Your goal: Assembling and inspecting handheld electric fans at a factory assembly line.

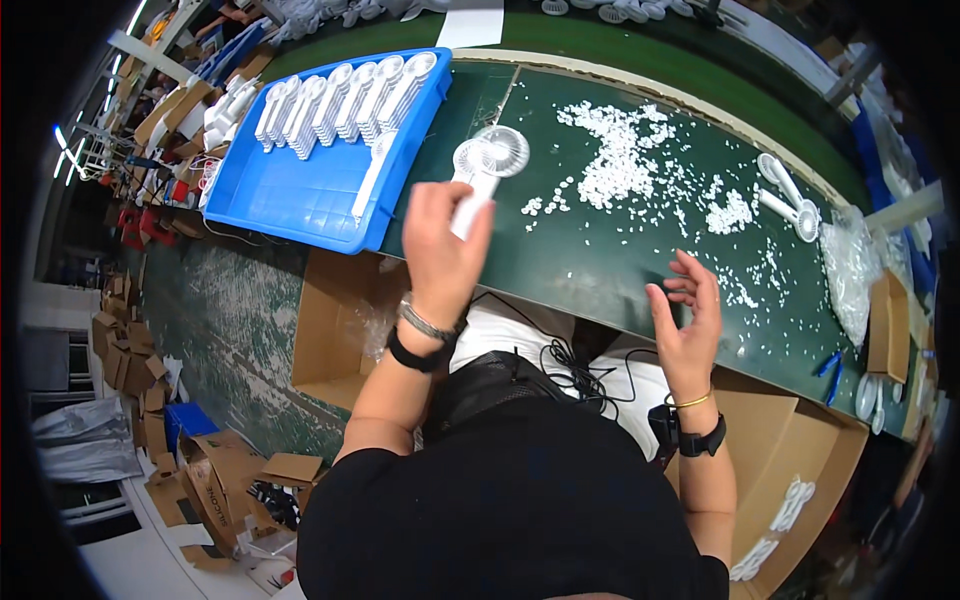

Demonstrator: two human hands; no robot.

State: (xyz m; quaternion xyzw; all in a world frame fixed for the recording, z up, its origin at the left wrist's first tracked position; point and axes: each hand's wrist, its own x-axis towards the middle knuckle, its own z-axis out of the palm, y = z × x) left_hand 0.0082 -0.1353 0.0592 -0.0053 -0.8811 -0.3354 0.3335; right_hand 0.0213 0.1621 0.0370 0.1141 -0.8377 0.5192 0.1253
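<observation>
Blue plastic forms the tray (285,200), which I use as the reference for all positions below.

Within the tray, stacks of white fan-shaped pieces (327,120) stand side by side along the far wall, round heads away from the wearer. I judge that the shared orientation lets the handles nest and keeps each stack steady. One single piece (368,185) lies against the tray's right wall, apart from the stacks; the near part of the tray floor is bare.

Just right of the tray, the left hand (440,240) is closed on the handle of a white fan-shaped piece (484,186), thumb on one side and fingers on the other. Holding it by the handle presumably spares the grille. Two round heads overlap beyond the fingers; I cannot tell whether both belong to what is held.

Well right of the tray, the right hand (690,335) is spread wide, thumb apart from the fingers, with nothing in its grasp. It is at the near edge of the green table (570,285).

Between that hand and the table's far edge, small white parts (615,165) lie loose, probably spread thin for easy picking. Farthest from the tray I note further fan-shaped pieces (785,185), a clear plastic bag (848,280) and a blue-handled tool (833,378).
</observation>
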